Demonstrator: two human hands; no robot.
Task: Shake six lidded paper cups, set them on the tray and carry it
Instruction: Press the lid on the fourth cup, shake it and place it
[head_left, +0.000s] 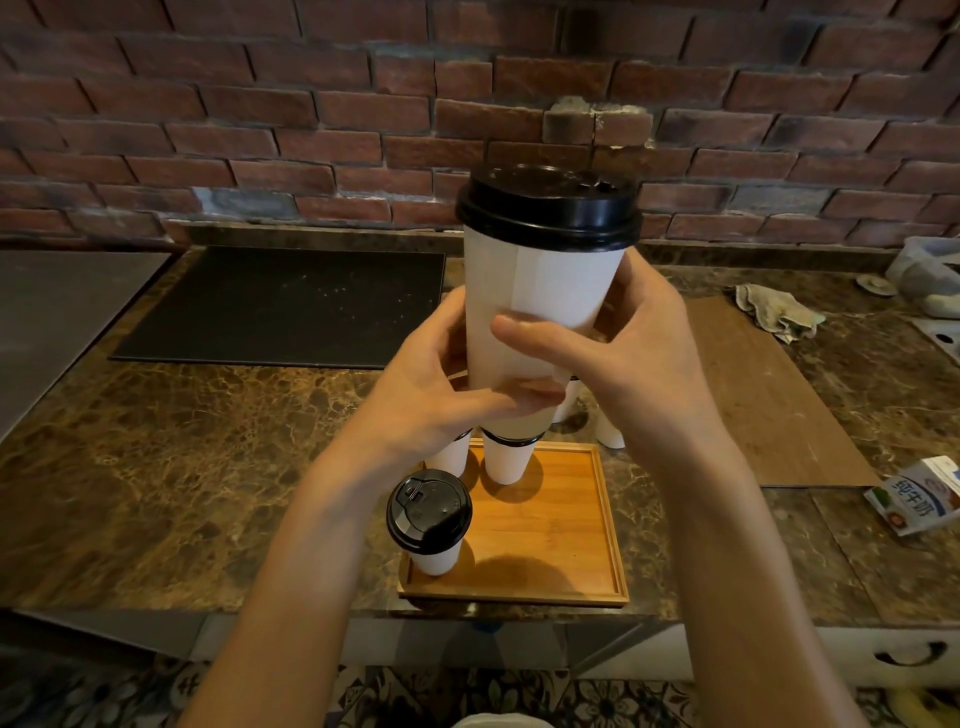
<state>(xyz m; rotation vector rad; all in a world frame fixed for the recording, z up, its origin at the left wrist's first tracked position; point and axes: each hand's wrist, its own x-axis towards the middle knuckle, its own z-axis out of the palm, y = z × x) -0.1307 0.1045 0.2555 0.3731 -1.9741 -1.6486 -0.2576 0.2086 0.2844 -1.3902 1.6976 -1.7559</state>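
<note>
I hold a white paper cup (540, 291) with a black lid upright in the air above the counter. My left hand (431, 395) wraps its lower left side and my right hand (623, 358) grips its right side, thumb across the front. Below lies a square wooden tray (561, 530) at the counter's front edge. One lidded cup (431, 519) stands in the tray's near left corner. Two more cups (506, 460) stand at the tray's far left, largely hidden by my hands. Behind the tray, parts of other white cups (609, 434) show beside my right wrist.
A black mat (280, 306) lies on the marble counter at the back left. A brown board (769, 405) lies to the right, with a crumpled cloth (776, 312) behind it and a milk carton (917, 493) at its near end. A brick wall backs the counter.
</note>
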